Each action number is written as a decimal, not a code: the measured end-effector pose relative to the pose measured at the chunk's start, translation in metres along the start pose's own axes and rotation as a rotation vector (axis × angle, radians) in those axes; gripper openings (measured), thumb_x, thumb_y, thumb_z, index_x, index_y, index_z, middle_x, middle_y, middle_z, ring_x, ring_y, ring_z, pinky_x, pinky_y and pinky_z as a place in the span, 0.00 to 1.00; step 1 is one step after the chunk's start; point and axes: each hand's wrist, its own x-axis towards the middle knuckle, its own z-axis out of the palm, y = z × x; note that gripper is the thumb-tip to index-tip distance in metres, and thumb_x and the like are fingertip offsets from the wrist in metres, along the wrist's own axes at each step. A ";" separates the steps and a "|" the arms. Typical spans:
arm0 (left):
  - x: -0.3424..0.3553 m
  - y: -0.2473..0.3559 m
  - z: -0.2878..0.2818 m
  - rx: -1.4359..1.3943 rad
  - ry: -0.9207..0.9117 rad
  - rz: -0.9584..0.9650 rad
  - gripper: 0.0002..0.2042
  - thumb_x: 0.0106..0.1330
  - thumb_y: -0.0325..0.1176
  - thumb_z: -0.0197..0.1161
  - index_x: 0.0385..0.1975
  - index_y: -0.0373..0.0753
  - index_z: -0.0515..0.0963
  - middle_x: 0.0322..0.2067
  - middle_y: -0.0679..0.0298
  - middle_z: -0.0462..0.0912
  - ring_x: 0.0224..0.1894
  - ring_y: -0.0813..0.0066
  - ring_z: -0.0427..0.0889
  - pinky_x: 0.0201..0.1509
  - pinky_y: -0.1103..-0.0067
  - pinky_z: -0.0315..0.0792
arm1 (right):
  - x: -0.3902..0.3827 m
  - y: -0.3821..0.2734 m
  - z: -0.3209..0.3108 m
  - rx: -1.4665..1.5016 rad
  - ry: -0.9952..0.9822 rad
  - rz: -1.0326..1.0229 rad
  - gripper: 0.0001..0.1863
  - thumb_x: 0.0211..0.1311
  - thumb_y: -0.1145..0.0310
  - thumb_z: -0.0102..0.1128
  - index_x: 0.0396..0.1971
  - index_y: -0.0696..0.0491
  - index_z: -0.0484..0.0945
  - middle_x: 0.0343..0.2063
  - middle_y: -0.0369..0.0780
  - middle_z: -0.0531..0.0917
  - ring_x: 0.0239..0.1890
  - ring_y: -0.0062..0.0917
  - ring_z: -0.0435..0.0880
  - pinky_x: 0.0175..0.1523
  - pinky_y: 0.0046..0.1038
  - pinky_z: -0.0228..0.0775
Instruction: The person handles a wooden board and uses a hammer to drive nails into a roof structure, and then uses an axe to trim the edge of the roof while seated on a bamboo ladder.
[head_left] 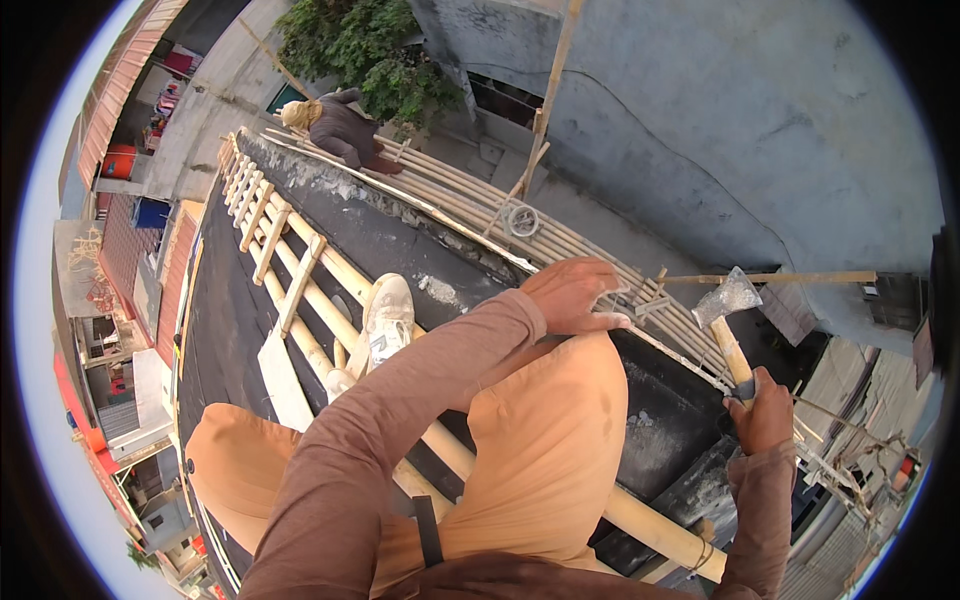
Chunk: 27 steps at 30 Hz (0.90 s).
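My left hand [575, 296] is stretched across my body, just beyond my raised knee. Its fingers are bent, with a gap between them and the thumb, and white dust shows on the fingertips; nothing is seen in it. On the right, my right hand [763, 412] is closed round the wooden handle of a hatchet-shaped tool [728, 297]. The tool's flared metal head is crusted grey and points up and away. Below my hands lies a dark roof sheet [400, 235], with a pale strip [440, 216] along its right edge.
A bamboo ladder [300, 285] lies along the roof, my shoe [388, 318] on it. Beyond the roof edge runs bamboo scaffolding [600, 275] with a coil [521, 221]. Another person [340, 128] crouches at the far end. A grey wall [750, 130] rises at right.
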 end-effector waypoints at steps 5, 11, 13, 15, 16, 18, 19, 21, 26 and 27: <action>-0.097 -0.094 -0.075 0.328 0.269 -0.328 0.15 0.69 0.38 0.66 0.52 0.40 0.83 0.52 0.53 0.83 0.56 0.52 0.80 0.61 0.65 0.75 | -0.004 0.002 0.002 0.029 0.057 -0.012 0.31 0.48 0.66 0.81 0.51 0.57 0.76 0.34 0.53 0.85 0.42 0.53 0.82 0.49 0.49 0.73; -0.168 -0.151 -0.120 0.566 0.086 -0.549 0.19 0.67 0.35 0.67 0.57 0.40 0.79 0.56 0.54 0.80 0.60 0.53 0.77 0.67 0.65 0.72 | -0.006 0.002 0.010 0.077 0.142 -0.003 0.30 0.46 0.65 0.82 0.48 0.56 0.76 0.36 0.52 0.85 0.43 0.53 0.82 0.49 0.49 0.73; -0.168 -0.163 -0.119 0.603 0.050 -0.530 0.22 0.66 0.34 0.68 0.60 0.39 0.77 0.58 0.55 0.79 0.63 0.55 0.75 0.69 0.66 0.69 | -0.006 0.004 0.014 0.069 0.155 0.019 0.30 0.46 0.65 0.82 0.49 0.56 0.76 0.36 0.52 0.85 0.43 0.53 0.82 0.50 0.49 0.73; -0.156 -0.178 -0.109 0.614 0.050 -0.487 0.25 0.65 0.33 0.68 0.63 0.40 0.74 0.61 0.57 0.77 0.66 0.56 0.72 0.73 0.66 0.66 | -0.007 0.003 0.016 0.076 0.178 0.031 0.30 0.46 0.64 0.82 0.48 0.56 0.77 0.36 0.53 0.85 0.43 0.53 0.82 0.50 0.49 0.73; -0.150 -0.186 -0.105 0.625 0.039 -0.460 0.25 0.65 0.33 0.68 0.63 0.40 0.73 0.62 0.57 0.75 0.67 0.57 0.71 0.73 0.66 0.64 | -0.008 0.002 0.014 0.074 0.187 0.036 0.30 0.46 0.64 0.82 0.48 0.56 0.77 0.36 0.53 0.85 0.43 0.53 0.82 0.49 0.49 0.73; -0.140 -0.206 -0.099 0.651 0.010 -0.409 0.27 0.65 0.33 0.67 0.65 0.41 0.72 0.65 0.58 0.73 0.69 0.58 0.69 0.75 0.66 0.62 | -0.006 -0.004 0.009 0.103 0.140 0.074 0.29 0.46 0.65 0.82 0.47 0.57 0.77 0.36 0.53 0.84 0.43 0.53 0.82 0.50 0.50 0.73; -0.136 -0.217 -0.097 0.675 -0.026 -0.434 0.28 0.66 0.34 0.67 0.67 0.42 0.70 0.67 0.60 0.71 0.70 0.60 0.68 0.76 0.66 0.61 | -0.005 -0.007 0.007 0.120 0.114 0.092 0.29 0.46 0.65 0.82 0.47 0.57 0.77 0.36 0.53 0.84 0.44 0.54 0.82 0.50 0.50 0.73; -0.128 -0.232 -0.094 0.705 -0.047 -0.391 0.27 0.67 0.34 0.66 0.66 0.42 0.72 0.66 0.60 0.73 0.69 0.60 0.69 0.75 0.66 0.61 | -0.007 -0.010 0.002 0.092 0.082 0.120 0.31 0.47 0.64 0.82 0.50 0.59 0.77 0.36 0.54 0.85 0.43 0.54 0.83 0.50 0.49 0.74; -0.115 -0.262 -0.092 0.562 -0.118 -0.349 0.17 0.67 0.35 0.65 0.56 0.43 0.81 0.55 0.62 0.82 0.59 0.59 0.78 0.66 0.66 0.71 | -0.013 -0.013 0.002 0.068 0.133 0.184 0.32 0.47 0.64 0.82 0.52 0.59 0.77 0.36 0.54 0.86 0.45 0.53 0.83 0.52 0.48 0.74; -0.118 -0.264 -0.092 0.515 -0.100 -0.352 0.15 0.67 0.34 0.66 0.53 0.43 0.82 0.53 0.62 0.83 0.56 0.59 0.80 0.63 0.66 0.74 | -0.013 -0.011 0.005 0.068 0.132 0.202 0.32 0.47 0.65 0.82 0.52 0.59 0.78 0.36 0.53 0.86 0.45 0.53 0.84 0.52 0.48 0.74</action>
